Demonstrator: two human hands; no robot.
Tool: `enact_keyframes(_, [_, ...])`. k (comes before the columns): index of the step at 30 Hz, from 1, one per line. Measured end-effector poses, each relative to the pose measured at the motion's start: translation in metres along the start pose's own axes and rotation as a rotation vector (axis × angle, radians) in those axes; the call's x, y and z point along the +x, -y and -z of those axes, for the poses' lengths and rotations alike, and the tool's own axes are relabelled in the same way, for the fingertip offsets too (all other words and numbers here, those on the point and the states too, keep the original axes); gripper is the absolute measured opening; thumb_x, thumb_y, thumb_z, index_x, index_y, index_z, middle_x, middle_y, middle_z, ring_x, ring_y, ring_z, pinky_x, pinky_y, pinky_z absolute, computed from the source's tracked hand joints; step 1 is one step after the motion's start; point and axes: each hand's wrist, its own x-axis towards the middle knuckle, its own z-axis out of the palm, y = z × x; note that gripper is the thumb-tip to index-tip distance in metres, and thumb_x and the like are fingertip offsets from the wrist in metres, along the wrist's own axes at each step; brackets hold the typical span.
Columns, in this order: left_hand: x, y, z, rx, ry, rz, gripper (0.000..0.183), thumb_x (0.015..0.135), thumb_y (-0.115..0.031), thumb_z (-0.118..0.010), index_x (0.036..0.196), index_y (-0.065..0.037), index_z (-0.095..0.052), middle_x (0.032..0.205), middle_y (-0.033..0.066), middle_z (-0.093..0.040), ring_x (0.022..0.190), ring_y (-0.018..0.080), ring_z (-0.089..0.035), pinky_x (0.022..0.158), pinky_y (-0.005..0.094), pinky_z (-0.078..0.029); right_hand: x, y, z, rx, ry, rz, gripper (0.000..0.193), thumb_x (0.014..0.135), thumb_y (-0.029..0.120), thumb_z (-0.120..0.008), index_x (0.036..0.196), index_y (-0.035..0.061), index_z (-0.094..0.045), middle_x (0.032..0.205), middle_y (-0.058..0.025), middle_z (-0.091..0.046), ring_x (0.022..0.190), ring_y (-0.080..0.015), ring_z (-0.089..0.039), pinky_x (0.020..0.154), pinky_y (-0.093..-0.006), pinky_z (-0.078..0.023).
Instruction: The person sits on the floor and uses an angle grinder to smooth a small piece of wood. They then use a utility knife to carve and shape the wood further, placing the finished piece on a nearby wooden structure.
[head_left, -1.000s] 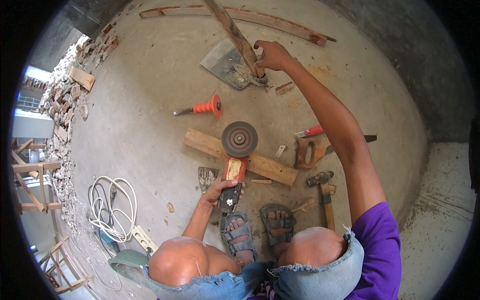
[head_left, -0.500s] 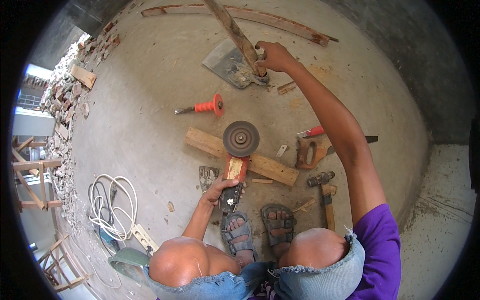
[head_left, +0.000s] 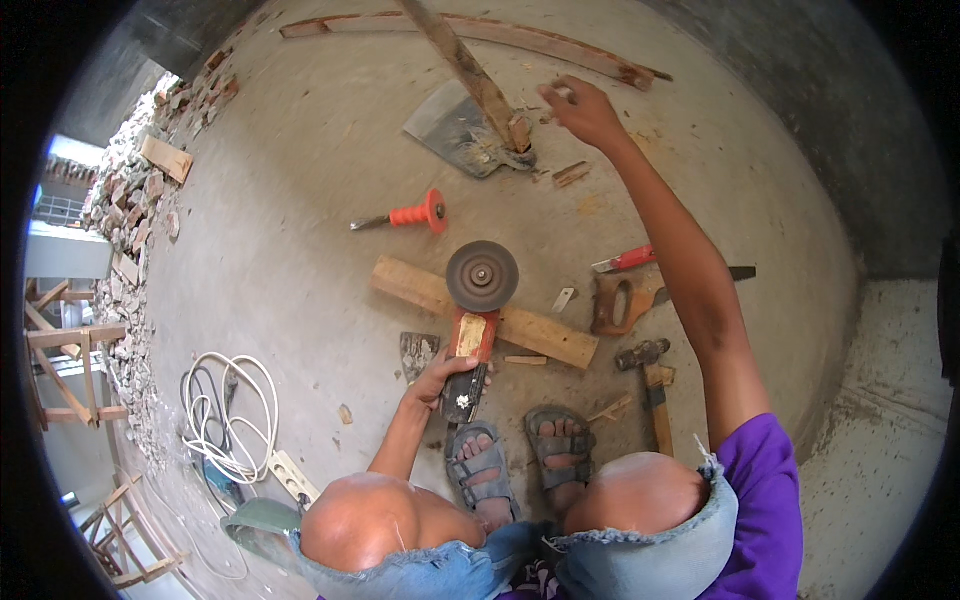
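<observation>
My left hand [head_left: 440, 380] is closed round the dark body of an angle grinder [head_left: 472, 340], whose grey disc faces up. Beneath the grinder's front a wooden block [head_left: 560, 338] lies slantwise on the floor. Stretched far forward, my right hand [head_left: 588, 108] has its fingers apart and holds nothing. Just left of it stands a hoe with a wide grey blade [head_left: 455, 130] and a wooden handle [head_left: 465, 65] slanting up out of view; a gap shows between hand and handle. An orange-handled chisel [head_left: 415, 213] lies left of the grinder disc.
On the right lie a handsaw [head_left: 625, 303], a red utility knife [head_left: 628, 260] and a hammer [head_left: 655, 400]. A scraper [head_left: 418, 352] is beside my left hand. At left are a coiled white cable [head_left: 270, 400], a power strip [head_left: 292, 475] and brick rubble [head_left: 135, 200]. A long plank [head_left: 480, 28] lies far ahead.
My right hand has let go of the hoe's handle and moved a little to the right. The grinder in my left hand has stayed nearly in place.
</observation>
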Motion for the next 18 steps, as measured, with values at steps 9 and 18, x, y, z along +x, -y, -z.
enact_keyframes(9, [0.004, 0.003, -0.002, -0.011, 0.007, -0.005, 0.048, 0.083, -0.026, -0.075, 0.117, 0.001, -0.056, 0.095, 0.0111, -0.069, 0.08, 0.0188, -0.071, 0.069, 0.0331, -0.061, -0.342, -0.04, -0.042, 0.654, 1.096, -0.322, 0.028, 0.1, 0.03, -0.059, 0.108, 0.0049, -0.066, 0.09, -0.0048, -0.066, 0.079, -0.0128, -0.064, 0.069, -0.0312, -0.054])
enact_keyframes(18, [0.012, 0.01, 0.005, -0.03, -0.001, 0.032, 0.05, 0.084, -0.03, -0.073, 0.116, 0.004, -0.058, 0.098, 0.0152, -0.069, 0.08, 0.0239, -0.071, 0.072, 0.0376, -0.062, -0.399, -0.034, -0.084, 0.557, 1.473, 0.13, 0.032, 0.1, 0.035, -0.058, 0.105, 0.0056, -0.068, 0.092, -0.003, -0.067, 0.085, -0.0151, -0.062, 0.08, -0.0322, -0.05])
